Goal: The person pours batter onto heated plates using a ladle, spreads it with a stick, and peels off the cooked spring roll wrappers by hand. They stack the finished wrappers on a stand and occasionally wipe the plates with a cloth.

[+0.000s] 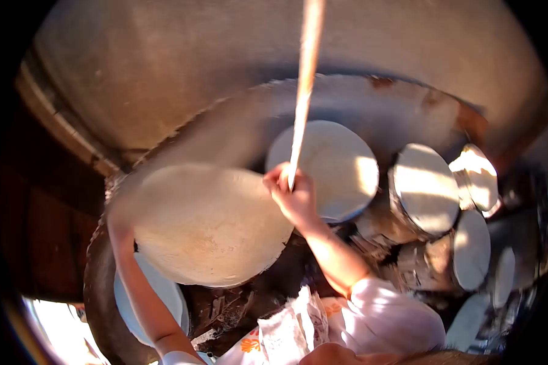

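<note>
My right hand (pixel 291 185) is closed round the lower end of a long, thin wooden stick (pixel 306 67), which rises steeply to the top of the view. Below and left of that hand is a large, pale tan round sheet (pixel 210 231), with a brownish mottled surface; I cannot make out its material. At its left edge, my left hand (pixel 120 220) is smeared by motion and haze, so its fingers do not show. A whitish disc (pixel 332 161) lies behind my right hand, with a bright sun patch on its right side.
A broad, dark round rim (pixel 225 115) curves behind the discs, with a tall tan wall (pixel 164 67) beyond. Several white-topped cylinders, one with a striped sunlit top (pixel 425 188), stand at right. A pale blue-white round thing (pixel 143 301) sits under my left forearm.
</note>
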`<state>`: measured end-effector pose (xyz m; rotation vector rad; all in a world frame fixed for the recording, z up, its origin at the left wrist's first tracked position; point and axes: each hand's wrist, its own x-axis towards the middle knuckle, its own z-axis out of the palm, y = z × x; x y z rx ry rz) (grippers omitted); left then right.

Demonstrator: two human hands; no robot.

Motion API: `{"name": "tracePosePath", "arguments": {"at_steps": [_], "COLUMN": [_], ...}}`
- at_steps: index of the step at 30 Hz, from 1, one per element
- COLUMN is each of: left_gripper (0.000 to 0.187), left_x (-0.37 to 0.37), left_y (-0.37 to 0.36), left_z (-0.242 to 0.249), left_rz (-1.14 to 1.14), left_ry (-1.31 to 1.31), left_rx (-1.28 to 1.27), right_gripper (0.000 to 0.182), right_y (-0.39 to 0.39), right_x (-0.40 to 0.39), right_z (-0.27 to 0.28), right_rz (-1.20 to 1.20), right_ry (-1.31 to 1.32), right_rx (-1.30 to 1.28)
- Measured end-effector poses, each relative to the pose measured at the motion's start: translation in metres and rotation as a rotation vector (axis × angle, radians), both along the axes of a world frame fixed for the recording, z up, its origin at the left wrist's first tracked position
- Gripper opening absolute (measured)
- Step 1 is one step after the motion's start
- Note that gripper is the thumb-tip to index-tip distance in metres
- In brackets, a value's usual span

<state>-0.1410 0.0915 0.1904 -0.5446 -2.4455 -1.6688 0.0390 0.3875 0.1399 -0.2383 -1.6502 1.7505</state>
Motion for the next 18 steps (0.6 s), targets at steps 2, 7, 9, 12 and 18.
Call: {"name": "tracePosePath", "arguments": {"at_steps": [2,7,9,12,18], "left_gripper": [0.01,0.022,0.026,0.027,0.025], "left_x": [0.06,0.026,-0.01,-0.067,-0.05], "left_y": [0.113,0.313,0.364,0.402,0.396], "left_z": [0.082,0.014,-0.077,-0.184,-0.2], "left_rz": [-0.075,-0.242,-0.216,-0.104,-0.04], "left_ry": [0.058,-0.222,-0.173,-0.148,-0.176], "left_rx": [-0.064,-0.53,-0.496,-0.73,-0.553], "right_gripper": [0.014,0.017,0.018,0.02,0.02], "right_y": [0.113,0.307,0.373,0.412,0.456], "right_x": [-0.011,0.015,-0.015,-0.029,0.023], "right_z": [0.038,0.05,-0.017,-0.074,-0.063], "right_rz": [-0.133,-0.202,-0.254,-0.201,-0.168], "right_ry": [0.158,-0.605,-0.731,-0.692,-0.581], "right_rx": [0.182,0.329,0.508,0.576,0.466]}}
